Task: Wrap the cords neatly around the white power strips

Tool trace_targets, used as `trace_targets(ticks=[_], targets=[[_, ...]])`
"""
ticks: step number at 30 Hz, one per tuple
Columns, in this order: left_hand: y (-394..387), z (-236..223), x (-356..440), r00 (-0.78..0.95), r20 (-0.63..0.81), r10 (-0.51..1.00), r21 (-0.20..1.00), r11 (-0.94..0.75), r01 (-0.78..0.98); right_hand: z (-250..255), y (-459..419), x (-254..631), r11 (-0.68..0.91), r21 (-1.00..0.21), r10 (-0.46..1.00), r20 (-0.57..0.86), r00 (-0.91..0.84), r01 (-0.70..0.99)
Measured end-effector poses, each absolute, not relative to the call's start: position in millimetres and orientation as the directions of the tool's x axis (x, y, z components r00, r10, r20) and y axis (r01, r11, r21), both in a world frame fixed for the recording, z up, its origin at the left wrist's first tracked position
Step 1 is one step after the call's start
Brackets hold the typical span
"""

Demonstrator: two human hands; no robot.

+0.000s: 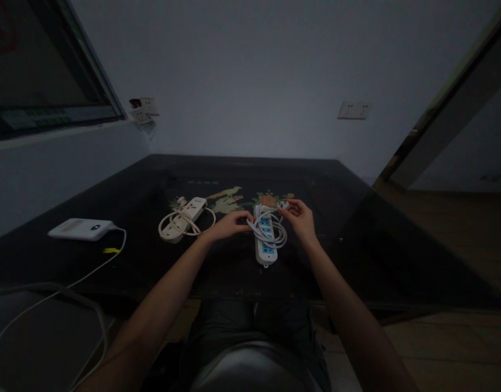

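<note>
Worktop (356,256), dark and glossy, spreads before you, with a painted floral pattern (227,202) towards its far side. Between your hands lies the white power strip (267,255) with blue socket faces, its length pointing away from you and its far end beside the painted orange flower. Left of it, well apart, the cream power strip (199,204) lies at a slant, its own cream cord (164,222) looped over and around it. Further left, the white power bank (79,229) rests flat, with a thin white cable (98,267) running from its right end towards you and off the near left edge. Your left hand (230,225) reaches in with its fingers narrow, pinching the coiled white cord (281,238) at the left side of the white power strip. Your right hand (303,220) pinches the plug (283,206) by the strip's far right side. A yellow tag (111,250) shows beside the thin white cable.
</note>
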State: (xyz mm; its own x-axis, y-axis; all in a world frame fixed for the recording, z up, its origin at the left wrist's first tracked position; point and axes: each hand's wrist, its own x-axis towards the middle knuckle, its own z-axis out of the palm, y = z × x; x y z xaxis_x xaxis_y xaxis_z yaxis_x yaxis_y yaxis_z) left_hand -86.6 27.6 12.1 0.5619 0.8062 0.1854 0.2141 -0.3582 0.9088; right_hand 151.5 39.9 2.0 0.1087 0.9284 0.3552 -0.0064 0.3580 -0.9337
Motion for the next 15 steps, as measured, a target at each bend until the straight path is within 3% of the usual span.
trace_targets(ticks=[8, 15], targets=[[27.1, 12.1, -85.3, 0.544, 0.125, 0.829, 0.945, -0.267, 0.19, -0.4, 36.8, 146.1, 0.342, -0.94, 0.939, 0.342, 0.03, 0.01], [28.1, 7.3, -81.4, 0.516, 0.171, 0.839, 0.947, -0.284, 0.149, -10.4, 30.2, 129.0, 0.321, -0.945, 0.931, 0.302, -0.203, 0.063]])
